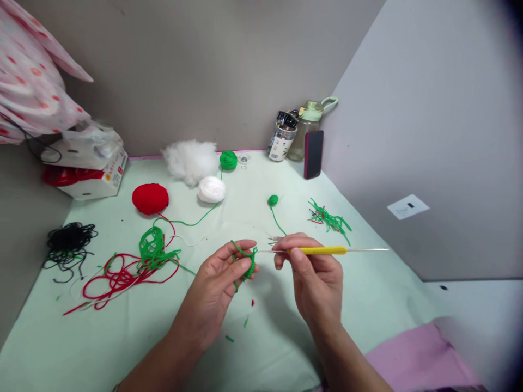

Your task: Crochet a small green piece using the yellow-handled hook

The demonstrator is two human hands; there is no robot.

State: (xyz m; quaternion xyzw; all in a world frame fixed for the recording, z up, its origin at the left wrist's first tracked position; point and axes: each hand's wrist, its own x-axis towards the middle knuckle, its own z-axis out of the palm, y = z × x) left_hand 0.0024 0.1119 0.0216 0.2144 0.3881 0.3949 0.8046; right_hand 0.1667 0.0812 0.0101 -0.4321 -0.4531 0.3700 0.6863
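Note:
My left hand (pixel 223 277) is closed in a pinch on a small green crochet piece (pixel 247 262), with green yarn looped over its fingers. My right hand (pixel 312 272) is closed on a crochet hook with a yellow handle (pixel 322 250), held level, its metal tip pointing left toward the green piece. Both hands hover above the pale green table cover (pixel 122 337). A loose pile of green yarn (pixel 153 247) lies just left of my left hand, beside tangled red yarn (pixel 118 277).
Red (pixel 150 198), white (pixel 211 189) and green (pixel 228 160) yarn balls, white stuffing (pixel 190 159), black yarn (pixel 67 242), a small green ball (pixel 273 200), yarn scraps (pixel 329 218). At the back: jar (pixel 281 139), bottle (pixel 308 128), phone (pixel 313 154), white box (pixel 87 163). Walls enclose three sides.

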